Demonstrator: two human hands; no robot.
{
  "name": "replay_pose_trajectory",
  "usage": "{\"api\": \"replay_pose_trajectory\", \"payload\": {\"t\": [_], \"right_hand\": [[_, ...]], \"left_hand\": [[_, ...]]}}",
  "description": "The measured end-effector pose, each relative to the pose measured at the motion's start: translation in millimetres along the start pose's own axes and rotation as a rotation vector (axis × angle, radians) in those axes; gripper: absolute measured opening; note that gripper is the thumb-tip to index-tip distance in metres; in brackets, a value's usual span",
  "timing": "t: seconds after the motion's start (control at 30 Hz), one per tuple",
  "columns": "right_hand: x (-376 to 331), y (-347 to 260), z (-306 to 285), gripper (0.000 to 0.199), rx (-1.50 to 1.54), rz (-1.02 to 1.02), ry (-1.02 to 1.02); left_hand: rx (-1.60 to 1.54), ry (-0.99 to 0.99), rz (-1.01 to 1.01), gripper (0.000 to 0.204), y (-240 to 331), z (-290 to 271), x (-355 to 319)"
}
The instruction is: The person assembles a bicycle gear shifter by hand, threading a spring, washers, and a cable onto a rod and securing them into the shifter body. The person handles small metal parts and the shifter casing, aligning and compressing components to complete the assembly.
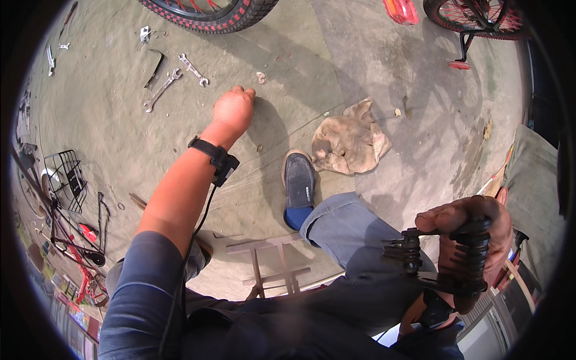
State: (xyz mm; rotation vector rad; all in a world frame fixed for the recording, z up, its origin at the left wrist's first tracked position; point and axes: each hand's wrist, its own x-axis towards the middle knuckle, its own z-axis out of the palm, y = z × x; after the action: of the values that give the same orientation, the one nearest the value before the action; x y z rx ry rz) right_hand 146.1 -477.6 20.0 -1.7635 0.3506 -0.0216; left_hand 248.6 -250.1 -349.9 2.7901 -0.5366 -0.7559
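My left hand point(234, 112) reaches out over the floor with its fingers curled in. Whatever they hold, if anything, is hidden. Near it lie two open-ended wrenches, one silver wrench point(162, 91) and a shorter one point(194, 70). A small crumpled scrap point(261, 77) lies just beyond the knuckles. At the lower right, my right hand point(495, 234) is closed round a black metal part point(471, 258) with two ribbed, coil-like pieces joined by bars. That part is raised above my leg; its exact kind is unclear.
A stained cloth point(351, 141) lies ahead of my shoe point(299, 183). Bicycle wheels point(240, 18) with red markings stand at the far edge. A black wire basket point(67, 180) and bike parts are at the left. A low wooden frame point(257, 267) sits beneath me.
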Motion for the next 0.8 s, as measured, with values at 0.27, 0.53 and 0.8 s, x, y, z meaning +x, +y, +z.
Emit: {"api": "replay_pose_trajectory", "payload": {"t": [0.27,0.53,0.8], "right_hand": [[1,-6,6,0.036,-0.072,0.087,0.162],[3,-14,19,0.052,0.178,0.082,-0.161],[-8,-40,60,0.091,0.404,0.215,-0.385]], "left_hand": [[-0.077,0.008,0.014,0.017,-10,3,3],[-1.300,-0.125,-0.257,0.014,-15,-58,-57],[-1.554,0.030,-0.030,0.010,-21,-187,-156]]}}
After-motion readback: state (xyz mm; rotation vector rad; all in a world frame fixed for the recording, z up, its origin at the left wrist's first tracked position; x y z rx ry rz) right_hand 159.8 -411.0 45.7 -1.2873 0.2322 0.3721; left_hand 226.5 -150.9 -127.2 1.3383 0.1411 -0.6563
